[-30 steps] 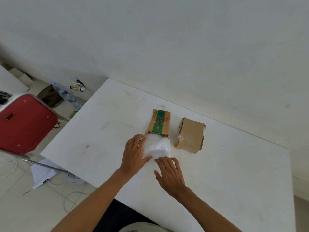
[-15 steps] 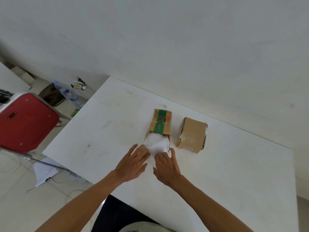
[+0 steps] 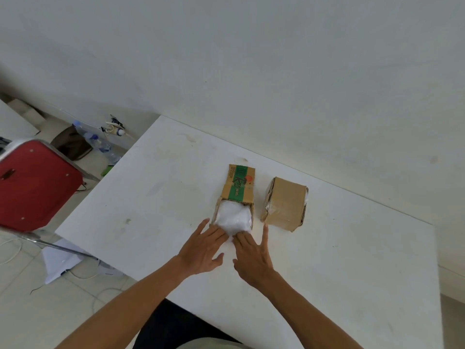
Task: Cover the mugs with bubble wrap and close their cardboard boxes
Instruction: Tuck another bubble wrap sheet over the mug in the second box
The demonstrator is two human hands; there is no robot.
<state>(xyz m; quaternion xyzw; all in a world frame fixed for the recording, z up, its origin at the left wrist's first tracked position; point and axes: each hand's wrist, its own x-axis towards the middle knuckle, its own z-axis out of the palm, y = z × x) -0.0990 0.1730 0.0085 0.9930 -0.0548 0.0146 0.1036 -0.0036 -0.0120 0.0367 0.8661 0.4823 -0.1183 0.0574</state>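
Head camera looks steeply down, close over the table (image 3: 327,260).

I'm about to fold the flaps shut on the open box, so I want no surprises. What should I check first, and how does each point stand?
1. Bubble wrap covers the mug: ok, only white wrap shows in the opening.
2. Wrap tucked below the rim: not ok, it bulges over the near edge.
3. Far flap free to fold: ok, it lies open flat.
4. Left hand and right hand at the box: ok, fingers on the wrap.
5. Near flap: cannot tell, hands hide it.
6. Closed box clear of the work: ok, it stands apart.
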